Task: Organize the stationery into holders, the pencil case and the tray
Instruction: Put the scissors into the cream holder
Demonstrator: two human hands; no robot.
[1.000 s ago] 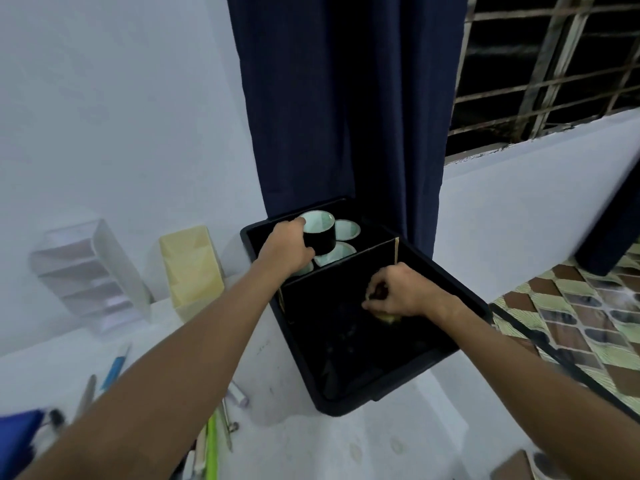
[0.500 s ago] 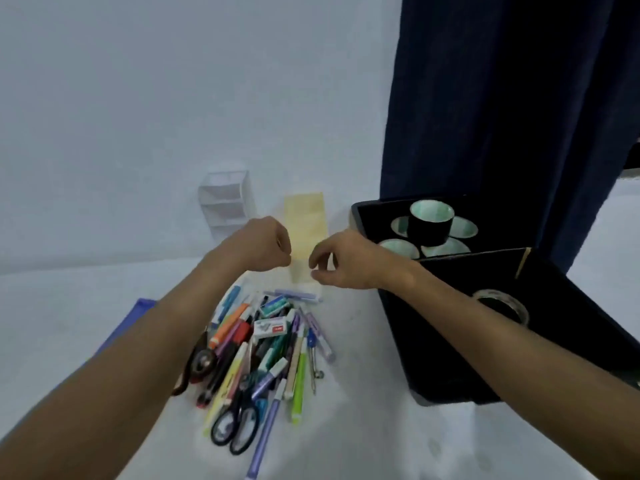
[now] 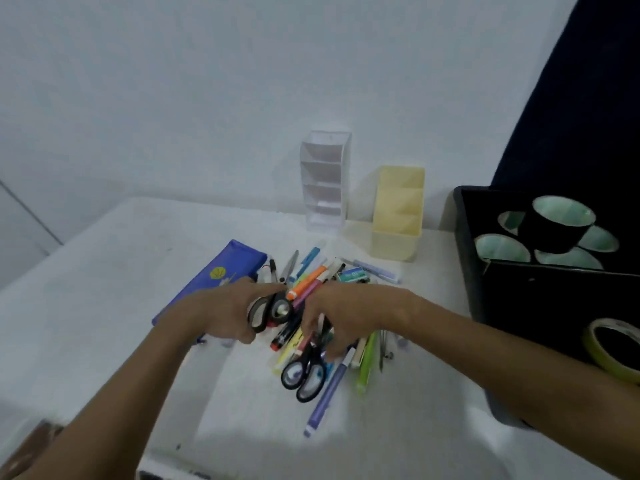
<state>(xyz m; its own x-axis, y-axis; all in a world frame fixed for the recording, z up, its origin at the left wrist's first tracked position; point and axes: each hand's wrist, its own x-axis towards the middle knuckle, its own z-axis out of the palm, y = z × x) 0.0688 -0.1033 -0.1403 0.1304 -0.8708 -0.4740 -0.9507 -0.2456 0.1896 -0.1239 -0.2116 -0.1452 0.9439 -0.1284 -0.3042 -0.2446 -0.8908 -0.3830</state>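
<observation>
A pile of pens, markers and highlighters [image 3: 313,277] lies on the white table [image 3: 104,306]. My left hand [image 3: 221,313] grips the grey-handled scissors [image 3: 266,311] at the pile's left side. Over the middle of the pile, my right hand [image 3: 346,313] has its fingers and thumb curled down around the blades of the black scissors [image 3: 303,374]. A blue pencil case [image 3: 235,268] lies to the left, partly hidden by my left hand. At the back stand a white tiered holder [image 3: 325,181] and a yellow holder [image 3: 398,216]. A black tray [image 3: 464,237] is on the right.
The tray's far compartment holds several black tape rolls [image 3: 557,223]; a yellowish tape roll [image 3: 609,348] lies in the near one. A dark curtain [image 3: 571,116] hangs behind the tray. A purple pen [image 3: 325,393] sticks out of the pile toward me.
My view swung left from the tray to the pile. Both hands left the tray and came down onto the pile, the left onto the grey scissors, the right onto the black ones.
</observation>
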